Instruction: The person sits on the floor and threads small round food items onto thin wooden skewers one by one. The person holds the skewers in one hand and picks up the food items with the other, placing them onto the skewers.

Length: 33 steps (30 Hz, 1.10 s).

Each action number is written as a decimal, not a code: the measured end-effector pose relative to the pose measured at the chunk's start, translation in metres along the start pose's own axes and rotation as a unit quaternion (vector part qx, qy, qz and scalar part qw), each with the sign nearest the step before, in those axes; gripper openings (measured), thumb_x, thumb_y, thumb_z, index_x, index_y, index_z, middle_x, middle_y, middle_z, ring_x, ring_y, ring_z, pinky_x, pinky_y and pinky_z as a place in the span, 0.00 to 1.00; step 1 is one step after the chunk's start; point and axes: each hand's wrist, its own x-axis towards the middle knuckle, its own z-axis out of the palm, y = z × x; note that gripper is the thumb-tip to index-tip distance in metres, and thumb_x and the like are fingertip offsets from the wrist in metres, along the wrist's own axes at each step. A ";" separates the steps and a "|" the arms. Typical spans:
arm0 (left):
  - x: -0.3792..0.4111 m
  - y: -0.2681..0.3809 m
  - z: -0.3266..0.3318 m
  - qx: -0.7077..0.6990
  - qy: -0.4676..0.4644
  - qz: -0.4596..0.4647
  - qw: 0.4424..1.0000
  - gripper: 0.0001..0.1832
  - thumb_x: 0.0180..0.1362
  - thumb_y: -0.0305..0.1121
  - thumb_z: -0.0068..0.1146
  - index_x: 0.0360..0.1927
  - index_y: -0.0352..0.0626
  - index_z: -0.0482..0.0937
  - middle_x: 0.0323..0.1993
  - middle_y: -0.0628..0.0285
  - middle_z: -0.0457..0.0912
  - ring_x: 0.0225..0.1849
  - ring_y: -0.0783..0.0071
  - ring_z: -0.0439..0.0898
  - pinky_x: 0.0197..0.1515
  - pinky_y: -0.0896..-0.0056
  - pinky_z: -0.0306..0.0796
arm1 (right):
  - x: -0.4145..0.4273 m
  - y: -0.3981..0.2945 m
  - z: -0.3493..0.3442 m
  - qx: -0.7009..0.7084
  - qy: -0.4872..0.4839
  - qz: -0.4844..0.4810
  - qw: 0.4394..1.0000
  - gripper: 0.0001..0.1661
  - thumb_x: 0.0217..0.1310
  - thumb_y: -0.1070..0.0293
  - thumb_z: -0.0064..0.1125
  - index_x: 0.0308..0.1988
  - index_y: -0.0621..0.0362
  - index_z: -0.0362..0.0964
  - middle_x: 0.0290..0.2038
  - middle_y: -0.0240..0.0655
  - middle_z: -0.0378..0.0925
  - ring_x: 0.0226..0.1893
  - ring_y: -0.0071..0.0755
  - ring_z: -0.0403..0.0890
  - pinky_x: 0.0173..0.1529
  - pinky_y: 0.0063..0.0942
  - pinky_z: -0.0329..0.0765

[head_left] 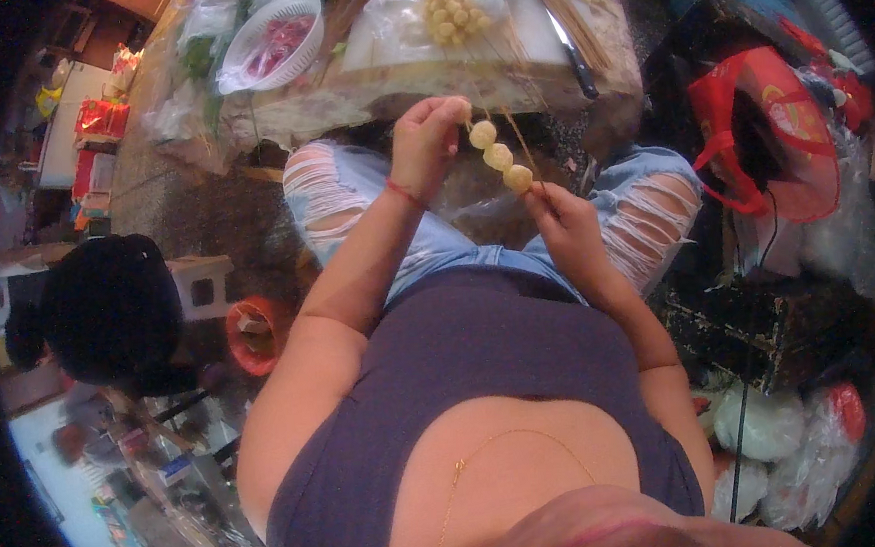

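My right hand is closed around thin wooden skewers, in front of my lap. On one skewer sit three round, pale yellow balls in a slanting row, the lowest just above my fingers. My left hand is at the upper end of the row, its fingertips pinched on what looks like another pale ball. Beyond my hands, a heap of similar balls lies in a clear plastic bag on the table. What the other skewers in my right hand bear cannot be told.
On the table, a white plastic basket holds wrapped reddish pieces at the left. A knife with a black handle lies at the right, beside a bundle of skewers. A red bag stands to the right.
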 end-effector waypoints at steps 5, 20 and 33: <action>0.001 0.001 0.001 0.036 0.017 -0.005 0.999 0.11 0.50 0.36 0.56 0.31 0.38 0.78 0.20 0.70 0.74 0.16 0.87 0.65 0.18 0.87 0.57 | 0.000 0.009 0.009 -0.046 0.032 -0.049 0.997 0.10 0.57 0.71 0.50 0.36 0.67 0.70 0.23 0.42 0.73 0.22 0.32 0.73 0.27 0.26 0.69; -0.004 -0.006 0.002 0.044 0.008 0.009 0.999 0.11 0.53 0.38 0.55 0.32 0.40 0.77 0.22 0.70 0.75 0.17 0.88 0.66 0.19 0.86 0.59 | 0.009 0.007 0.014 0.172 -0.038 0.110 0.978 0.11 0.58 0.68 0.51 0.36 0.65 0.72 0.26 0.37 0.76 0.26 0.19 0.71 0.31 0.22 0.69; -0.002 -0.015 0.015 -0.016 -0.112 -0.039 0.993 0.22 0.58 0.47 0.47 0.45 0.39 0.72 0.32 0.68 0.77 0.19 0.89 0.66 0.18 0.87 0.57 | 0.040 0.015 0.018 0.098 0.006 -0.001 0.995 0.10 0.58 0.68 0.50 0.35 0.64 0.72 0.23 0.37 0.73 0.23 0.24 0.70 0.29 0.23 0.68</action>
